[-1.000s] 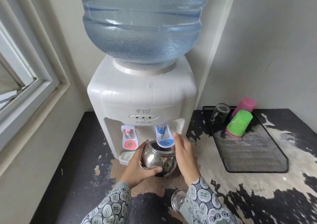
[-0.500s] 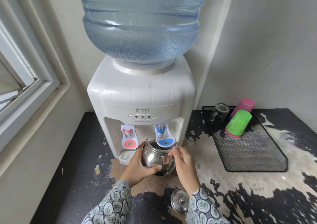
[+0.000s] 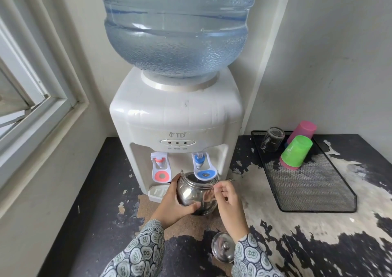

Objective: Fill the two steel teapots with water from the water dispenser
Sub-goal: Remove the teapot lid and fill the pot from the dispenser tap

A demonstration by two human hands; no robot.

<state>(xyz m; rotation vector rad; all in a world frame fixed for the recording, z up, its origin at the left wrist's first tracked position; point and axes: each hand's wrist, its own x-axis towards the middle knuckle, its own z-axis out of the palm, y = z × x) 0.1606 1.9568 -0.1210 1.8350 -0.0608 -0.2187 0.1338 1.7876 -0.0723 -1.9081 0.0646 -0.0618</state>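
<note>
Left hand [image 3: 171, 207] is wrapping the belly of the steel teapot [image 3: 196, 196], thumb across the front, grip closed around it. Right hand [image 3: 228, 198] is pinching the teapot's wire handle [image 3: 201, 185] at its right end, fingers curled on it. A second ago that right hand was up at the blue tap lever [image 3: 204, 173] with fingers extended; half a second ago it was already dropping to the rim; now it is on the handle. So the lever is no longer being pressed, and I judge this teapot's fill is either pausing or ending; water level inside cannot be told.

Teapot is sitting upright under the blue tap of the water dispenser [image 3: 176, 115], on the worn surface [image 3: 297, 234], mouth open upward. Long axis is running vertical; spout direction is unclear, probably a small tip showing right near the fingers. Handle is folding down across the front rim.

Its lid [image 3: 222, 248] is lying knob-up near the right sleeve, apart from the pot. Second teapot is not in view.
</note>
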